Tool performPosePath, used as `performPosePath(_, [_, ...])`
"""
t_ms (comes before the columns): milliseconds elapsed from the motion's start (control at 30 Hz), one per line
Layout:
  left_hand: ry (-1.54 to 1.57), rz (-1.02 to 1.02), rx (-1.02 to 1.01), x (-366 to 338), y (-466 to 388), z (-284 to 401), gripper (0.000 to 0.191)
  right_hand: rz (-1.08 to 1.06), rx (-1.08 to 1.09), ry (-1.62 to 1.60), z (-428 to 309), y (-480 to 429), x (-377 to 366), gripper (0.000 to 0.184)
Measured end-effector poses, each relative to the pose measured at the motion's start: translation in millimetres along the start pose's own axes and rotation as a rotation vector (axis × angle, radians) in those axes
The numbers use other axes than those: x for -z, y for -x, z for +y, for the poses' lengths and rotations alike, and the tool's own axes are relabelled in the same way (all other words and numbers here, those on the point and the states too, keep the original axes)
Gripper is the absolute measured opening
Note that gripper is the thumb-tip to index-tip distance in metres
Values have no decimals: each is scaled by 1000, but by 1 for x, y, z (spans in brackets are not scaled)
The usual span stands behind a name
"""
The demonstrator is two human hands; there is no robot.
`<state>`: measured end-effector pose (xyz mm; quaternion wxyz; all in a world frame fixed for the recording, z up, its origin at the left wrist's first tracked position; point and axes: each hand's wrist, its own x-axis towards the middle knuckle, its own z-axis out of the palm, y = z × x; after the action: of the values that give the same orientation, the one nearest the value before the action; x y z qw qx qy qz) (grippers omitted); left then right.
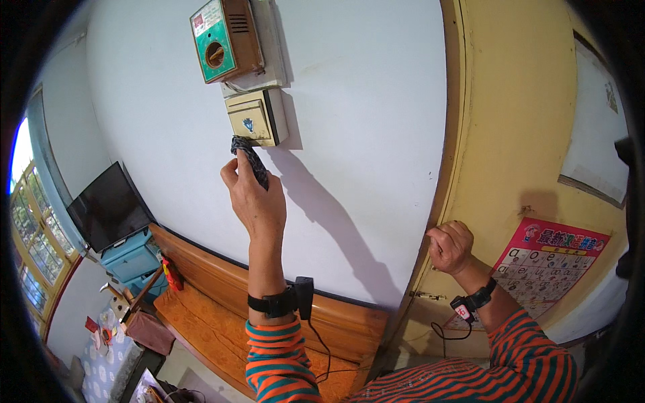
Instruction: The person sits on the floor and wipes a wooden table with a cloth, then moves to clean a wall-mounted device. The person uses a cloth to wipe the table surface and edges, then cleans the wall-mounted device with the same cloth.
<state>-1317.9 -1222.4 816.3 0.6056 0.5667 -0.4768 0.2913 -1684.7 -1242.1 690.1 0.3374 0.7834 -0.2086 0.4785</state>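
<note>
My left hand (256, 199) grips a crumpled dark grey patterned cloth (255, 163), with the index finger stretched along it. The cloth's upper end meets the lower left corner of a cream wall switch (250, 118), which has a blue sticker and dark smudges along its lower edge. Just above the switch hangs a brown control box (221, 50) with a green face and a round knob. My right hand (450, 247) is curled into a loose fist beside the yellow door frame. Nothing shows in it, and its palm side is partly hidden.
Below runs a wooden bench (282, 302) with an orange seat cover (216, 322). A television (111, 209) stands on a blue cabinet (132, 257) by the barred window (43, 237). On the yellow door (504, 126) hang a letter poster (546, 267) and a bolt (428, 295). Cables trail from both wristbands.
</note>
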Motion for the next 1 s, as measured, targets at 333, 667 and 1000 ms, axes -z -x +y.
performPosePath(333, [-14,-8,-57,-10,10,5,62,25,-23,-12,-1,1,-1,31])
performPosePath(667, [-73,-13,-94,-5,7,-2,59,15,-32,-35,-1,2,2,31])
performPosePath(1000, [-62,-40,-14,-3,3,-1,58,23,-17,-41,2,4,1,31])
